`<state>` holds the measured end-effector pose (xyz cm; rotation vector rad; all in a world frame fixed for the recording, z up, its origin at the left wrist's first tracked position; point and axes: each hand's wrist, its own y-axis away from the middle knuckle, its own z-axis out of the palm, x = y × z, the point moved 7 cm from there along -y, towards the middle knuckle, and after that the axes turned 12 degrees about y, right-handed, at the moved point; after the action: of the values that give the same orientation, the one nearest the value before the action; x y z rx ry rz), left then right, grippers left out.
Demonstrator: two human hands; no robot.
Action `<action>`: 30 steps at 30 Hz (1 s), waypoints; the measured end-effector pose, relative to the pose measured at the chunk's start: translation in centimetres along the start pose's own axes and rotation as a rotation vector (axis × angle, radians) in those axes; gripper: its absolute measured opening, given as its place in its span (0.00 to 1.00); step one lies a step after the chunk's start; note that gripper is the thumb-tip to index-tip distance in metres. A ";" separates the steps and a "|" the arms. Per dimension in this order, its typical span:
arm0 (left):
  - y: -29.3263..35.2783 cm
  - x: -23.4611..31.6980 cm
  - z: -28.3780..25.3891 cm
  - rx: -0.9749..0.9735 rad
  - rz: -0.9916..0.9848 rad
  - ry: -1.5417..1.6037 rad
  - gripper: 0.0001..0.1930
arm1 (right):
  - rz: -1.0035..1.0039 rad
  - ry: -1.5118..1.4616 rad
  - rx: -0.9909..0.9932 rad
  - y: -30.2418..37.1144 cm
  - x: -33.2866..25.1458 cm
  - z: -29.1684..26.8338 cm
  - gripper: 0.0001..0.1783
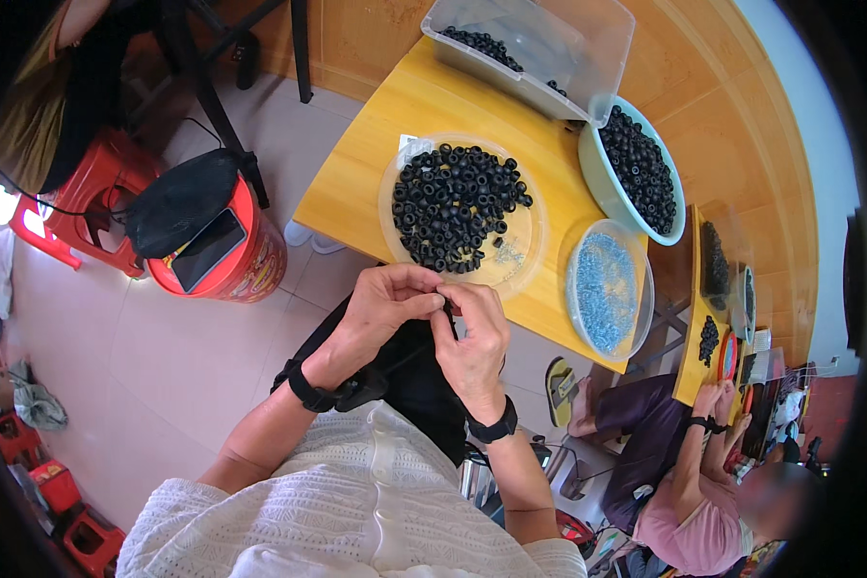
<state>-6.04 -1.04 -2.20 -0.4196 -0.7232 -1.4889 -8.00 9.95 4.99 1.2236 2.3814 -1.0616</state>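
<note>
My left hand (385, 310) and my right hand (475, 345) meet in front of the table's near edge, fingertips pinched together. Between them shows a sliver of a small black part (448, 310), mostly covered by my fingers. Just beyond my hands lies a shallow, clear round tray (535, 241) with many loose black ring-shaped parts (458, 197) heaped on it. A few tiny clear bits (508, 254) lie at the tray's near right. Further right, a clear round tub (643, 328) holds a mass of small bluish transparent pieces (605, 294).
On the yellow wooden table (356, 183), a clear bin (588, 48) and a pale green basin (679, 207) hold more black parts. A red bucket (260, 260) carrying a black cloth and a phone (209, 252) stands left. At right, a co-worker (694, 520) sits by another table.
</note>
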 end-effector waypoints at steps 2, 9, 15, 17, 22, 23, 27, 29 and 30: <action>0.1 -0.2 -0.3 -0.007 -0.036 -0.037 0.11 | 0.005 -0.014 -0.009 0.2 0.1 0.0 0.13; 0.4 0.6 -0.7 0.035 -0.019 -0.026 0.09 | 0.214 0.211 0.020 -3.5 8.3 -2.5 0.06; 0.4 0.7 -0.6 0.047 -0.032 -0.040 0.09 | 0.225 0.292 -0.208 -6.1 12.8 -1.2 0.09; 0.5 0.7 -0.9 0.054 -0.023 -0.034 0.09 | 0.178 0.324 -0.217 -6.6 12.2 -1.0 0.09; 0.4 0.8 -1.1 0.075 -0.038 -0.035 0.09 | 0.079 0.389 -0.224 -7.1 11.3 -0.8 0.10; 0.4 0.8 -1.1 0.078 -0.039 -0.035 0.09 | 0.091 0.392 -0.230 -7.1 11.4 -0.8 0.09; 0.3 0.7 -1.2 0.080 -0.046 -0.034 0.09 | 0.157 0.398 -0.273 -7.1 12.0 -0.5 0.09; 0.4 0.8 -1.2 0.079 -0.048 -0.036 0.09 | 0.150 0.412 -0.275 -7.1 11.6 -0.6 0.09; 0.4 0.8 -1.2 0.080 -0.048 -0.036 0.09 | 0.142 0.424 -0.275 -7.1 11.4 -0.6 0.08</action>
<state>-5.48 -2.40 -2.50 -0.3711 -0.8232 -1.4958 -20.50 14.48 2.90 1.6065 2.5756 -0.4424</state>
